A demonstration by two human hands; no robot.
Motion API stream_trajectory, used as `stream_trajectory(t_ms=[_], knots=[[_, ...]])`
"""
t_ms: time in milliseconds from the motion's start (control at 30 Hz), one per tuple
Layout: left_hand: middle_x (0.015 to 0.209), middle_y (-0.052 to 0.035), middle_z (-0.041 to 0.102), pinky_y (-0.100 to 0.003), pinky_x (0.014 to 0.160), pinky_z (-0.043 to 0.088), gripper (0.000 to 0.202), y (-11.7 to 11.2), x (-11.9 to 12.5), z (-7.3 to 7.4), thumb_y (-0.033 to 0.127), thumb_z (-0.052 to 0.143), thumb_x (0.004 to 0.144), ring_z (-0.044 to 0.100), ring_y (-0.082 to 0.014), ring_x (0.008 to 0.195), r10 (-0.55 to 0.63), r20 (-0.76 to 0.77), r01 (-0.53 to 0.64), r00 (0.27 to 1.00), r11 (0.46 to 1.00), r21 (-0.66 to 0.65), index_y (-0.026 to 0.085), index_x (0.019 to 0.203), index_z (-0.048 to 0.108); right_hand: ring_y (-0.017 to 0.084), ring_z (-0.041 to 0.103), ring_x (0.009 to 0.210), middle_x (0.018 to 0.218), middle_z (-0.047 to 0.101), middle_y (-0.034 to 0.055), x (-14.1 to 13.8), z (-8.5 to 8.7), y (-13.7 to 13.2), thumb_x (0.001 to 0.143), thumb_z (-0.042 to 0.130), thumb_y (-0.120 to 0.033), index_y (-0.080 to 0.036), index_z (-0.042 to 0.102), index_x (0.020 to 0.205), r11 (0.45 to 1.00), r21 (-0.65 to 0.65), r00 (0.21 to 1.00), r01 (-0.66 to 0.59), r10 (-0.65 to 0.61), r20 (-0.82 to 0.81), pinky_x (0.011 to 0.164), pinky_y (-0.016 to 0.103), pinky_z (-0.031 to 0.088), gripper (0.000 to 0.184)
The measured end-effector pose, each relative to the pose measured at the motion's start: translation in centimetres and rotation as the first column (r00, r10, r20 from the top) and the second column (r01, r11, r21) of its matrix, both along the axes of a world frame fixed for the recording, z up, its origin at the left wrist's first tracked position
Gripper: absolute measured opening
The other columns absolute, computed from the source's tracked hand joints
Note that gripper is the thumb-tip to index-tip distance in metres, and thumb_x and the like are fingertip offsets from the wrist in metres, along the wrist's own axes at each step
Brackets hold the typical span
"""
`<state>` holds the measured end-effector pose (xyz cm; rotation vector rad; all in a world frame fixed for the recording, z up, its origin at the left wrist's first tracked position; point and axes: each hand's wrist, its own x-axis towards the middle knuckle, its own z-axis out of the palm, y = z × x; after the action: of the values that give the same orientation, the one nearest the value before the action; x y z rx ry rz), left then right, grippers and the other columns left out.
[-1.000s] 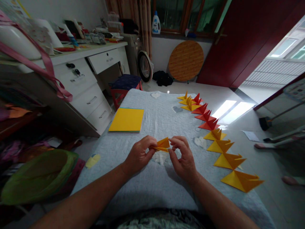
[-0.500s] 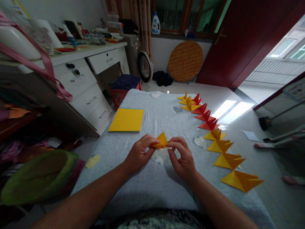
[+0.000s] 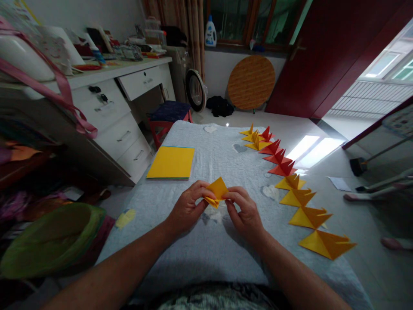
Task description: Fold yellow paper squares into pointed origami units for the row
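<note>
A small folded piece of yellow paper (image 3: 217, 190) is held just above the pale blue cloth-covered table (image 3: 200, 249). My left hand (image 3: 187, 206) pinches its left side and my right hand (image 3: 245, 213) pinches its right side, fingers curled on both. A stack of square paper sheets with a yellow one on top (image 3: 171, 162) lies on the table to the left, beyond my hands. A row of several folded paper shapes runs along the table's right edge, yellow ones (image 3: 325, 243) near me, red ones (image 3: 279, 161) farther off.
A white desk with drawers (image 3: 116, 112) stands to the left, cluttered on top. A red stool with a dark cushion (image 3: 169, 114) is past the table's far left corner. A green bag (image 3: 48, 237) sits at lower left. A round wooden board (image 3: 251, 82) leans on the far wall.
The yellow piece has been turned between my fingers, from a flat wedge to a small square face pointing up. My hands have drawn a little closer together.
</note>
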<state>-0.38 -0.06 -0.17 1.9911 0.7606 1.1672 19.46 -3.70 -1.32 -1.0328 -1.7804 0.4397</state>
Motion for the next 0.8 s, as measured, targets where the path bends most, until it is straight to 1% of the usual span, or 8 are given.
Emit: stream_trajectory(t_ms=[100,233,300,400,433,533,600,800], knots=[[0.102,-0.0038,0.064,-0.028,0.085,0.049,0.015,0.03,0.06,-0.17,0.010,0.060,0.089,0.063,-0.0160,0.095,-0.025,-0.021,0.025,0.999,1.000,0.003,0.021,0.096,0.069,0.018,0.061,0.089,0.095,0.063,0.0052,0.09,0.13,0.10,0.091,0.051,-0.007,-0.023,0.064,0.100,1.000,0.006,1.000,0.013,-0.013,-0.005,0.078,0.031,0.052,0.022],[0.098,-0.0042,0.068,-0.027,0.081,0.051,0.016,0.19,0.09,-0.44,0.010,0.061,0.087,0.065,-0.0168,0.091,-0.032,-0.087,0.035,0.996,0.999,0.025,0.020,0.097,0.070,0.017,0.062,0.087,0.091,0.063,0.0041,0.07,0.30,0.07,0.091,0.050,-0.007,-0.022,0.063,0.097,0.999,0.027,1.000,0.018,-0.018,-0.021,0.076,0.029,0.052,0.021],[0.094,-0.0038,0.069,-0.027,0.079,0.051,0.017,0.24,0.05,-0.54,0.010,0.060,0.087,0.066,-0.0166,0.088,-0.019,-0.094,0.022,0.995,0.999,0.036,0.020,0.096,0.070,0.015,0.062,0.084,0.091,0.063,0.0031,-0.03,0.25,0.01,0.091,0.051,-0.007,-0.023,0.063,0.101,0.999,0.023,0.999,0.029,-0.028,-0.047,0.074,0.027,0.052,0.022],[0.092,-0.0037,0.070,-0.026,0.076,0.051,0.019,0.22,-0.03,-0.59,0.008,0.058,0.087,0.067,-0.0161,0.086,0.007,-0.076,-0.004,0.997,0.999,0.046,0.020,0.096,0.069,0.014,0.062,0.079,0.090,0.064,0.0013,-0.16,0.11,-0.08,0.090,0.054,-0.008,-0.024,0.058,0.111,0.995,0.000,0.988,0.100,-0.100,-0.122,0.071,0.025,0.052,0.027],[0.091,-0.0037,0.070,-0.026,0.076,0.051,0.019,0.19,-0.04,-0.59,0.007,0.058,0.087,0.067,-0.0160,0.085,0.015,-0.068,-0.011,0.998,0.999,0.052,0.020,0.096,0.069,0.013,0.062,0.078,0.089,0.064,0.0007,-0.17,0.10,-0.09,0.089,0.055,-0.009,-0.023,0.057,0.111,0.993,-0.013,0.983,0.121,-0.122,-0.140,0.070,0.025,0.052,0.026],[0.089,-0.0029,0.069,-0.024,0.073,0.050,0.019,0.12,-0.04,-0.54,0.007,0.059,0.086,0.067,-0.0154,0.083,0.030,-0.050,-0.026,0.998,0.997,0.075,0.020,0.096,0.068,0.013,0.060,0.074,0.082,0.062,-0.0006,-0.11,0.29,-0.09,0.090,0.056,-0.010,-0.022,0.059,0.097,0.992,-0.043,0.984,0.121,-0.126,-0.129,0.067,0.024,0.050,0.014],[0.089,-0.0025,0.068,-0.024,0.073,0.050,0.018,0.11,-0.01,-0.52,0.007,0.060,0.086,0.066,-0.0151,0.082,0.032,-0.045,-0.029,0.998,0.996,0.084,0.020,0.096,0.068,0.012,0.058,0.071,0.079,0.060,-0.0010,-0.03,0.53,-0.09,0.090,0.055,-0.010,-0.021,0.060,0.089,0.994,-0.041,0.989,0.102,-0.106,-0.106,0.066,0.024,0.049,0.013],[0.091,-0.0031,0.067,-0.025,0.075,0.050,0.018,0.12,-0.05,-0.72,0.008,0.062,0.086,0.065,-0.0157,0.084,-0.001,-0.062,0.006,0.998,0.996,0.087,0.021,0.097,0.066,0.013,0.059,0.073,0.079,0.061,-0.0005,0.03,0.94,-0.17,0.091,0.054,-0.009,-0.021,0.061,0.088,0.997,-0.021,0.992,0.070,-0.072,-0.105,0.067,0.024,0.048,0.014]])
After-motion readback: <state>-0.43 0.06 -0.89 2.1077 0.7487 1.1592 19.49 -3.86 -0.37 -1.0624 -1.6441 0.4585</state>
